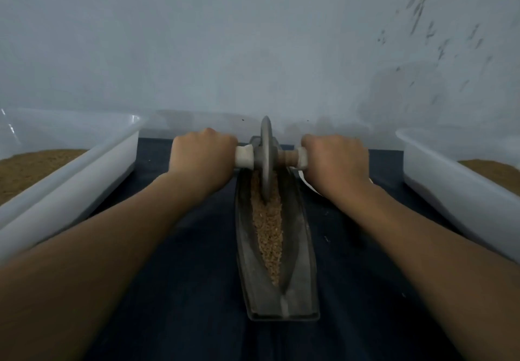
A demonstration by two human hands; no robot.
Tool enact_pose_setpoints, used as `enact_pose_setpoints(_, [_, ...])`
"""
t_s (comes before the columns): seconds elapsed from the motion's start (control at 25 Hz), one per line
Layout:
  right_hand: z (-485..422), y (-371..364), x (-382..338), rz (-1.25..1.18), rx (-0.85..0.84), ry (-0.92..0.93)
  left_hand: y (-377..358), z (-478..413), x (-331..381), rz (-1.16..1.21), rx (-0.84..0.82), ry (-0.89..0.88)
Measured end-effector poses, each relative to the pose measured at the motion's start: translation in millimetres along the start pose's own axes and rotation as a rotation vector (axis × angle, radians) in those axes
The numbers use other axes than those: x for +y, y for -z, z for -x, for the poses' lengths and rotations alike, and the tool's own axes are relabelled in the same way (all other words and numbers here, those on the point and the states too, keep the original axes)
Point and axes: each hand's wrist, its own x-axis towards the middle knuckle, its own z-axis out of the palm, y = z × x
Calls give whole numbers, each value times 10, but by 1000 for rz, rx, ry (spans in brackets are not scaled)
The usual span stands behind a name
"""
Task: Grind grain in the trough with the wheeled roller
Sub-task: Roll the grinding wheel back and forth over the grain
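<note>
The left hand (202, 155) is curled tight around the left end of the handle (244, 157). The right hand (334, 161) is wrapped around the right end in the same way. Both arms reach straight out from the near side.

The handle is a short bar that goes through the middle of the wheel (266, 149). The wheel is gray and thin, and it stands upright between the two hands. Its bottom edge sits down in the grain (268, 234) at the far end of the trough (302, 248).

The trough is long, dark and shaped like a little boat (pointy inside at the near end). It runs from near to far, right in the middle. The grain is light brown and lies in a strip along the bottom of the trough.

The trough rests on a dark blue cloth (183, 290). A white tub (84, 180) stands on the left and another white tub (450, 189) on the right, each well apart from the trough. Both have brown grainy stuff inside. A pale wall (253, 51) stands at the far side, with dark specks on its right part.
</note>
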Motion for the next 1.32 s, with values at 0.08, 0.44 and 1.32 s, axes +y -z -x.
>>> enact_pose_setpoints(0.08, [-163,-5,-23,25,-13,1,-16,-113,-4,41,-20,16])
enact_pose_setpoints(0.44, [831,892,164,-41,80,175,571,980,-146,-27,-6,-119])
enact_pose_setpoints(1.32, [711,478,165,-56,-27,102,330,692,-79,-86,138,-165])
